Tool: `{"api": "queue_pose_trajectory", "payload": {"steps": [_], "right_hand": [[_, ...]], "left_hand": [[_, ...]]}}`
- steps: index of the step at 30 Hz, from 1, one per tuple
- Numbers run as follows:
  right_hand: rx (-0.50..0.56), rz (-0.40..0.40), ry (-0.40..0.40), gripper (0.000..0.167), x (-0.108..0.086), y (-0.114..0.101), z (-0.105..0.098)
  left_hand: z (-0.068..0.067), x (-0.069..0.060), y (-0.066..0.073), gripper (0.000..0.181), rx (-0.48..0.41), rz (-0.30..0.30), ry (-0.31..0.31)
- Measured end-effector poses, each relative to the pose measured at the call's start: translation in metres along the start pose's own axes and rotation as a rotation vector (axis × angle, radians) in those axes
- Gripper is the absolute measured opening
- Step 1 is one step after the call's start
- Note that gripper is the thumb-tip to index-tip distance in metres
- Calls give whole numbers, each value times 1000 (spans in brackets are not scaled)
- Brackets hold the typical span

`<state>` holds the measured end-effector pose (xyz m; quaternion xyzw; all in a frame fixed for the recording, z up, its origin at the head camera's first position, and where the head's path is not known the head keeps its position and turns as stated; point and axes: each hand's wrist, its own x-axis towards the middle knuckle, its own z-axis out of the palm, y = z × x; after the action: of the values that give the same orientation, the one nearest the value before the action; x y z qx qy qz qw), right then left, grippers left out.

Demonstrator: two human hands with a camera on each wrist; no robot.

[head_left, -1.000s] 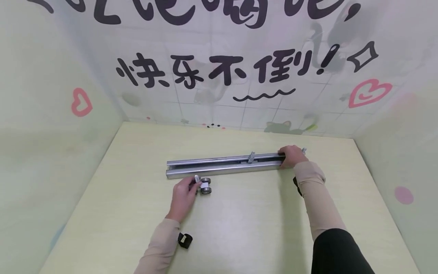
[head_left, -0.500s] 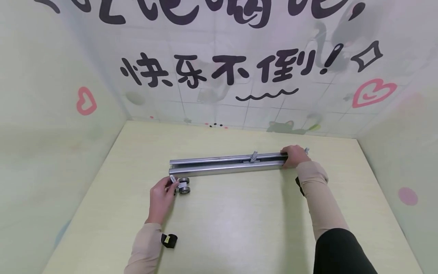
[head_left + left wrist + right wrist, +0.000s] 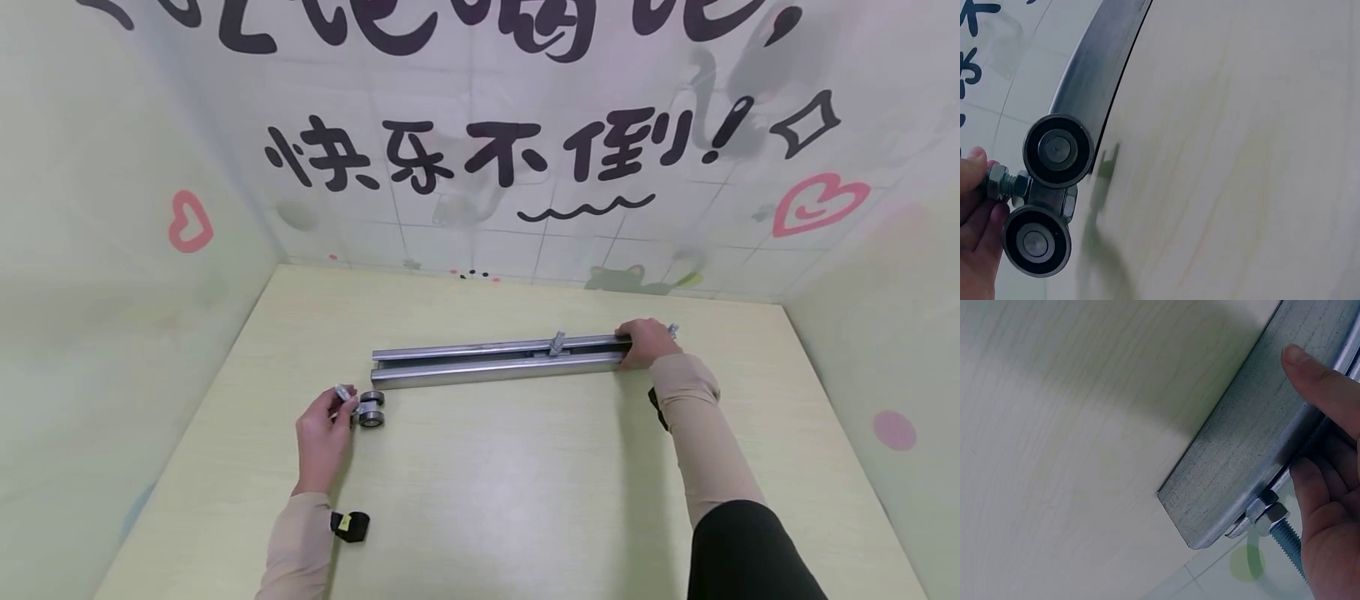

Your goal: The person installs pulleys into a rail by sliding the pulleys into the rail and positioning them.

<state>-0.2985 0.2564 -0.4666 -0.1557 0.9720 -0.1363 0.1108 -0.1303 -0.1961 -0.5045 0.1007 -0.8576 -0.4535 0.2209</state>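
My left hand [image 3: 322, 437] pinches the bolt of a roller trolley [image 3: 371, 409] just off the left end of a metal channel rail [image 3: 465, 377]. In the left wrist view the trolley's wheels [image 3: 1036, 242] and the nut [image 3: 997, 181] by my fingertips show clearly. The rail lies on the table with its slot upward. Near its right end my right hand [image 3: 647, 343] grips it, the thumb pressed on its side wall in the right wrist view. One bolt [image 3: 557, 343] stands up from the slot; another threaded bolt [image 3: 1286, 544] with nuts stands at the right end.
The pale wooden table [image 3: 487, 500] is enclosed by a printed back wall [image 3: 465, 242] and side walls [image 3: 112, 333]. A black wrist camera [image 3: 350, 526] sits on the left sleeve.
My left hand has moved left with the roller trolley, from below the rail to beyond its left end. My right hand keeps its grip on the rail.
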Motion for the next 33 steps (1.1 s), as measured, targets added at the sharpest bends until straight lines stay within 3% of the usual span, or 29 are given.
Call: {"api": "queue_pose_trajectory", "payload": {"steps": [9, 19, 33], "right_hand": [[-3, -5, 6, 56, 1, 4, 2], [9, 8, 3, 58, 0, 2, 1], [7, 5, 18, 57, 0, 2, 1]], "left_hand": [[-9, 14, -11, 18, 45, -14, 48], [-5, 34, -15, 18, 39, -39, 94], [9, 54, -9, 21, -5, -101, 16]]}}
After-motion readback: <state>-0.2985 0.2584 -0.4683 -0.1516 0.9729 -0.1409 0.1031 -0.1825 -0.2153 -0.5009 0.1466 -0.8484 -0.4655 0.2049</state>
